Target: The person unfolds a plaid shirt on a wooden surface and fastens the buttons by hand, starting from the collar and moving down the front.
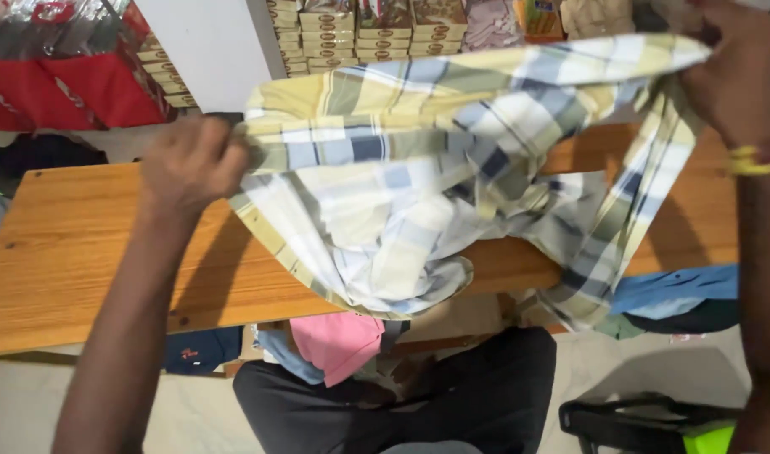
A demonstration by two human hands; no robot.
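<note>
From the head camera, looking down, both hands hold up a checked shirt (418, 168) in pale yellow, white and blue above a wooden table (74, 252). The left hand (191, 164) is closed in a fist around one edge of the cloth, at the left end of the stretched fabric. The right hand (738, 71) pinches the other end high at the upper right, fingers pressed together on the cloth; a yellow band (751, 160) sits at that wrist. Between the hands the shirt hangs in loose folds, its lower part sagging down to the near edge of the table and over it.

Below the table edge lie a pink garment (338, 340) and a blue garment (675, 290). Behind the table stand stacked cartons (368, 34) and, at the upper left, red packages (74, 80). A dark bag (637, 424) sits on the floor at the lower right.
</note>
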